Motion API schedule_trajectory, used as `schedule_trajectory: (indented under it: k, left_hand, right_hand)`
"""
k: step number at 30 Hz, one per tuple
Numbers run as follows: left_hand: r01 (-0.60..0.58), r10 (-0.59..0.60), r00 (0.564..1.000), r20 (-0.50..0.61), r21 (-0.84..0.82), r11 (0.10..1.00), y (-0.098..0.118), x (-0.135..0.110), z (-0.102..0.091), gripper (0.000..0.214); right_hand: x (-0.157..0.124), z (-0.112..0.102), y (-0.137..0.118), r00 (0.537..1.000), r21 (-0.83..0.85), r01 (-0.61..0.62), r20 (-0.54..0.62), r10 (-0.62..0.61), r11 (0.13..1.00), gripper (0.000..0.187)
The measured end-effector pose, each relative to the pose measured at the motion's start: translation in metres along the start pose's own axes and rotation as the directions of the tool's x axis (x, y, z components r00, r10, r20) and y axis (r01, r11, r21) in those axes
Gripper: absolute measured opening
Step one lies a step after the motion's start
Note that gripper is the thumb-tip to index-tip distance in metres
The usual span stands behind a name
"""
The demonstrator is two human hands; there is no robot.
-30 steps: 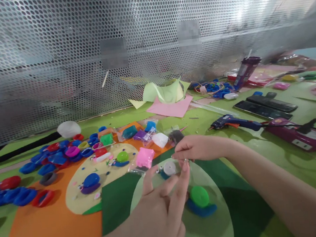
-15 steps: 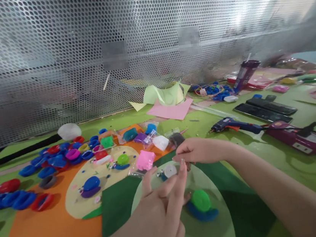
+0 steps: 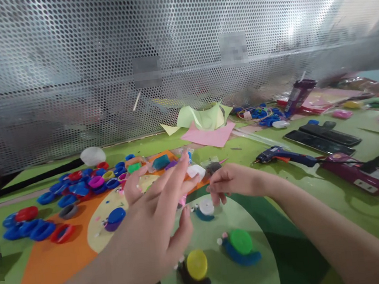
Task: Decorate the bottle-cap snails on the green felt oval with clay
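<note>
Green-capped figure (image 3: 241,244), yellow-capped figure (image 3: 197,265) and white-capped figure (image 3: 206,207) appear assembled on the pale green oval (image 3: 237,283), perhaps with adjustment remaining; right hand (image 3: 231,181) curled beside the last, hold indeterminable; left hand (image 3: 151,225) spread, apparently empty.

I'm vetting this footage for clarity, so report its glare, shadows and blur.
Head view: glare streaks the perforated metal panel toward its upper right; head view: shadow darkens the dark green paper beside the right forearm; head view: items at the far right edge look soft.
</note>
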State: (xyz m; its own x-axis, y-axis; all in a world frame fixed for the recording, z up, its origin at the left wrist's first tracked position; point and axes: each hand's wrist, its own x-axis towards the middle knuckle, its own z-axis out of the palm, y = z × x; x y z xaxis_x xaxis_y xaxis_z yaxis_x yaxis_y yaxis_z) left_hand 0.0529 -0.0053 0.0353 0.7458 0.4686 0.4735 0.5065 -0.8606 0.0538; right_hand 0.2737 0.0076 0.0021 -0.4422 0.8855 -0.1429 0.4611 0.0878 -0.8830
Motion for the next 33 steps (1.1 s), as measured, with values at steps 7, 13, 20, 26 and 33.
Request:
schedule_trajectory:
  k: [7,13,20,26,33]
  left_hand:
    - [0.04,-0.062,0.991,0.121,0.182,0.982,-0.021,-0.006,0.016,0.051]
    - [0.241,-0.285,0.936,0.206,0.213,0.947,-0.053,-0.049,0.025,0.045]
    - [-0.041,0.028,0.998,0.053,0.249,0.968,-0.035,-0.076,0.024,0.037]
    - [-0.051,0.052,0.999,-0.006,0.097,0.994,-0.037,-0.08,0.033,0.029]
    - [-0.053,0.054,0.998,-0.032,0.02,0.998,-0.039,-0.083,0.039,0.029]
  right_hand:
    - [-0.004,-0.002,0.0,0.989,-0.044,0.055,-0.137,-0.06,0.998,0.042]
    - [0.0,0.002,0.003,0.986,-0.054,0.094,-0.132,-0.1,0.994,0.026]
    - [0.004,0.013,0.001,0.981,-0.094,0.108,-0.15,-0.121,0.99,0.023]
    - [0.009,0.017,0.007,0.979,-0.112,0.095,-0.168,-0.113,0.989,0.019]
    - [0.009,0.023,0.011,0.987,-0.055,0.024,-0.157,-0.033,0.998,0.036]
